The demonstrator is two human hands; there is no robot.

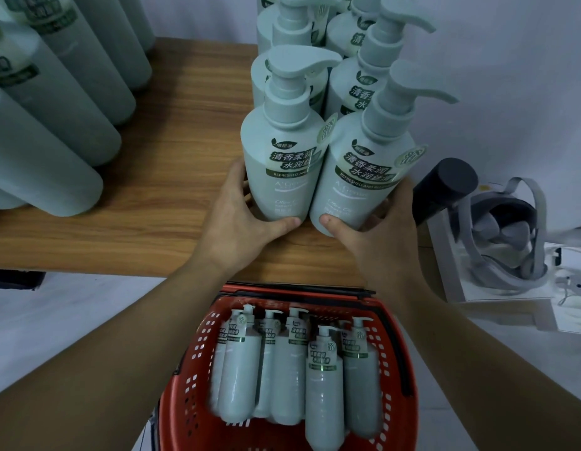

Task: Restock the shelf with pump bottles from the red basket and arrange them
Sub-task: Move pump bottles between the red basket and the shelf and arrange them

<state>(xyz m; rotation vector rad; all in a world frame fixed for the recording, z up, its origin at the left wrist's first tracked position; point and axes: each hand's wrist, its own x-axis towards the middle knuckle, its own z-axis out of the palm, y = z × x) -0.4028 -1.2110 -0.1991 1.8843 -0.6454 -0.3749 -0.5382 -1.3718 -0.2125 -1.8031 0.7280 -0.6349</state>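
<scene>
Partway through the restock, two more bottles going down

Several pump bottles already stand in rows at the back of the wooden shelf (152, 157), but the red basket (182, 402) below holds about half a dozen more, so I'd say plenty is left. The left hand (240, 222) wraps the base of the left front bottle (279, 164), the right hand (377, 236) clamps the right front bottle (360, 180); each grip sits low, thumbs in front, bottles upright and touching.

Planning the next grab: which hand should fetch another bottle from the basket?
Either, marginally the left hand: both hold front bottles on the shelf, and more bottles lie in the red basket's left side.
</scene>
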